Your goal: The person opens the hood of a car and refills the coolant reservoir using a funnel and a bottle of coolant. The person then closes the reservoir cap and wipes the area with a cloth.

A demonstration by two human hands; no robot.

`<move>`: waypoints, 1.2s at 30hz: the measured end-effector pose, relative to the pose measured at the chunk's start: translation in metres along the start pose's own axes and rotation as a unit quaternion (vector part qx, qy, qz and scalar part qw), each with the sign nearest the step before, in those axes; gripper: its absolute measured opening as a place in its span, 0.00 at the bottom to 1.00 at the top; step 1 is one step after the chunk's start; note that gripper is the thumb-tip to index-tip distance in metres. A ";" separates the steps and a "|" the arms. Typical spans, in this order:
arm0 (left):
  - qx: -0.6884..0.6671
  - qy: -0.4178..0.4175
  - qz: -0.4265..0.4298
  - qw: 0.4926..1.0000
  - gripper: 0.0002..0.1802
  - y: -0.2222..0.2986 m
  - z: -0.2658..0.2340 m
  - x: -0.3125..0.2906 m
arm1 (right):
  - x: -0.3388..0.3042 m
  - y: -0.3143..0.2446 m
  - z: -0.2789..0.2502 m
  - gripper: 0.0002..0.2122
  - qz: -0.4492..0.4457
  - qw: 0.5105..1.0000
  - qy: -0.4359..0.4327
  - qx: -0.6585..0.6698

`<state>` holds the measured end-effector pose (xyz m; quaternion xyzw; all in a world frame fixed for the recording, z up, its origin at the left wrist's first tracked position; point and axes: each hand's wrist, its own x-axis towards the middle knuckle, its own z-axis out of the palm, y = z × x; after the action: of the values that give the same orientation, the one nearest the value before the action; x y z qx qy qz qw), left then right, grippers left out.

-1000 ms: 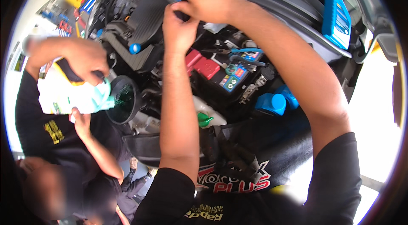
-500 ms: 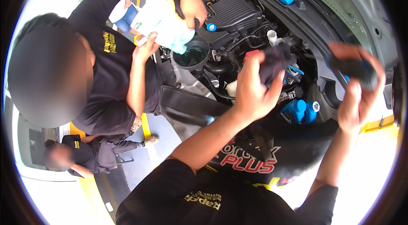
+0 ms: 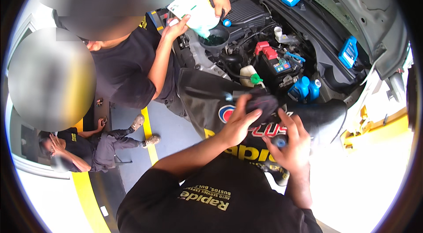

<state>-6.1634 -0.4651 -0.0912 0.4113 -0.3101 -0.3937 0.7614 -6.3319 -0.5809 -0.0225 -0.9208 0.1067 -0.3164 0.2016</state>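
Engine bay, hood raised, black fender cover (image 3: 207, 96) draped over the near edge. Left hand (image 3: 240, 120): fingers curled over a dark rag (image 3: 263, 103), grasping it above the cover. Right hand (image 3: 293, 145): closed around a small blue-tipped item (image 3: 280, 142), mostly hidden in the fist; its long axis and pointing cannot be told. Far left: a co-worker's hands tilt a white jug (image 3: 194, 8), long axis slanting, spout down-right into a green funnel (image 3: 214, 39) on the engine. Right of centre: battery with red terminal caps (image 3: 275, 63); two blue bottles (image 3: 305, 88) standing just beside it. Near left: a person seated on the floor by a yellow line (image 3: 150, 131).
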 end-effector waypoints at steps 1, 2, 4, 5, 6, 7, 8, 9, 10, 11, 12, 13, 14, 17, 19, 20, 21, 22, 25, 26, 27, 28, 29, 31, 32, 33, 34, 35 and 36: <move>-0.082 -0.051 -0.060 0.994 0.28 0.005 0.011 0.004 | -0.001 -0.004 0.009 0.38 0.035 0.999 -0.013 -0.014; -0.060 -0.100 -0.044 0.992 0.29 0.005 0.024 0.008 | -0.002 -0.004 0.015 0.38 0.049 0.998 0.019 -0.026; 0.105 -0.149 0.088 0.979 0.26 0.001 0.042 0.026 | -0.010 0.014 0.023 0.37 0.055 0.992 0.101 -0.060; 0.111 -0.187 0.108 0.970 0.24 0.001 0.045 0.041 | -0.013 0.027 0.020 0.36 0.041 0.984 0.150 -0.083; -0.044 -0.214 0.026 0.975 0.21 -0.015 0.045 0.058 | -0.017 0.028 0.012 0.35 0.128 0.982 0.127 -0.062; 0.128 -0.228 0.147 0.954 0.16 -0.021 0.045 0.077 | -0.018 0.036 0.007 0.32 0.081 0.979 0.167 -0.084; 0.289 -0.197 0.270 0.897 0.14 -0.025 0.044 0.095 | -0.020 0.040 0.001 0.28 0.095 0.972 0.178 -0.120; 0.271 -0.164 0.210 0.925 0.15 -0.020 0.055 0.106 | -0.022 0.042 -0.008 0.23 0.108 0.963 0.188 -0.160; 0.359 -0.125 0.242 0.893 0.13 -0.019 0.059 0.116 | -0.027 0.045 -0.013 0.21 0.114 0.957 0.206 -0.171; 0.441 -0.088 0.272 0.851 0.13 -0.016 0.064 0.124 | -0.033 0.044 -0.021 0.20 0.123 0.948 0.226 -0.186; 0.508 -0.087 0.335 0.789 0.13 -0.014 0.065 0.130 | -0.039 0.041 -0.026 0.18 0.120 0.942 0.243 -0.196; 0.569 -0.084 0.394 0.717 0.12 -0.011 0.066 0.136 | -0.042 0.038 -0.029 0.18 0.122 0.943 0.240 -0.194; 0.618 -0.080 0.448 0.640 0.12 -0.012 0.071 0.140 | -0.044 0.030 -0.032 0.18 0.127 0.944 0.235 -0.194; 0.655 -0.131 0.445 0.596 0.13 -0.019 0.082 0.150 | -0.033 -0.007 -0.030 0.18 0.067 0.954 0.200 -0.214; 0.669 -0.173 0.462 0.556 0.13 -0.022 0.093 0.156 | -0.015 -0.050 -0.021 0.20 0.050 0.973 0.147 -0.170; 0.672 -0.179 0.473 0.542 0.13 -0.029 0.097 0.160 | -0.003 -0.072 -0.012 0.19 0.003 0.980 0.116 -0.164; 0.682 -0.182 0.477 0.524 0.13 -0.037 0.090 0.162 | 0.008 -0.093 0.006 0.18 -0.045 0.985 0.084 -0.146; 0.696 -0.183 0.470 0.512 0.12 -0.043 0.093 0.161 | 0.012 -0.116 0.024 0.19 -0.089 0.987 0.036 -0.131; 0.733 -0.195 0.447 0.475 0.13 -0.052 0.099 0.158 | 0.022 -0.134 0.040 0.19 -0.119 0.980 -0.049 -0.150; 0.743 -0.193 0.428 0.476 0.13 -0.056 0.098 0.155 | 0.027 -0.129 0.045 0.18 -0.110 0.977 -0.068 -0.167; 0.758 -0.188 0.405 0.475 0.13 -0.056 0.091 0.150 | 0.028 -0.112 0.042 0.17 -0.075 0.974 -0.052 -0.206; 0.778 -0.196 0.334 0.495 0.12 -0.054 0.083 0.151 | 0.029 -0.093 0.037 0.17 -0.032 0.967 -0.057 -0.247; 0.774 -0.176 0.316 0.520 0.12 -0.060 0.059 0.157 | 0.030 -0.084 0.028 0.17 0.011 0.965 -0.054 -0.256; 0.750 -0.162 0.325 0.553 0.11 -0.066 0.011 0.149 | 0.008 -0.054 0.006 0.20 0.055 0.954 -0.007 -0.293; 0.710 -0.145 0.337 0.601 0.11 -0.048 0.009 0.126 | -0.013 -0.039 -0.008 0.23 0.109 0.951 0.019 -0.290; 0.668 -0.122 0.350 0.645 0.12 -0.020 0.006 0.099 | -0.032 -0.026 -0.019 0.24 0.129 0.943 0.053 -0.301; 0.617 -0.140 0.275 0.724 0.13 -0.006 -0.014 0.083 | -0.046 -0.014 -0.019 0.25 0.123 0.943 0.073 -0.299; 0.549 -0.160 0.194 0.797 0.14 -0.001 -0.026 0.070 | -0.056 -0.008 -0.020 0.25 0.124 0.941 0.088 -0.304; 0.470 -0.180 0.132 0.854 0.16 0.001 -0.037 0.060 | -0.060 -0.008 -0.018 0.26 0.122 0.943 0.073 -0.301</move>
<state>-6.1037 -0.5018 -0.0982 0.5974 -0.6414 -0.1636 0.4527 -6.3898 -0.5601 -0.0385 -0.8929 0.3225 -0.3090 -0.0566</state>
